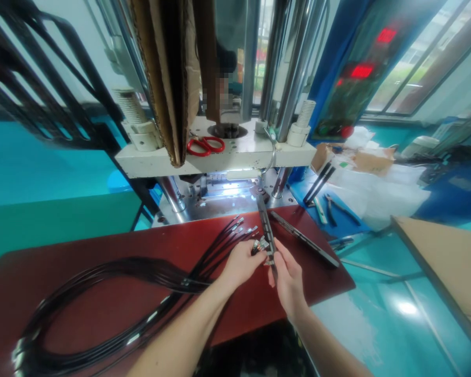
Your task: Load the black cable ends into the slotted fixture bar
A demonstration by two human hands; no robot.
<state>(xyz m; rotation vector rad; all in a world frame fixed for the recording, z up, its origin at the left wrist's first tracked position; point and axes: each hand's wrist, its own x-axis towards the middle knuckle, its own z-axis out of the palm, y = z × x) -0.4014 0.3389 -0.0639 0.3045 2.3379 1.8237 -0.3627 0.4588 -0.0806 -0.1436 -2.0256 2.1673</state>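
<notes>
My left hand (241,262) pinches the metal-tipped ends of a few black cables (259,245) at the middle of the dark red table (102,309). My right hand (286,280) grips the near end of a long black metal fixture bar (266,225) that points away toward the machine. The cable ends meet the bar between my two hands. A large bundle of black cables (113,293) loops across the table to the left, with more metal-tipped ends (235,225) fanned out just beyond my left hand.
A second black bar (304,238) lies on the table to the right. Behind stands a press machine (220,157) with red scissors (204,145) on its white platen, cardboard sheets (168,78) and steel columns. Pliers and tools (329,207) lie at right; a cardboard box (447,262) is near right.
</notes>
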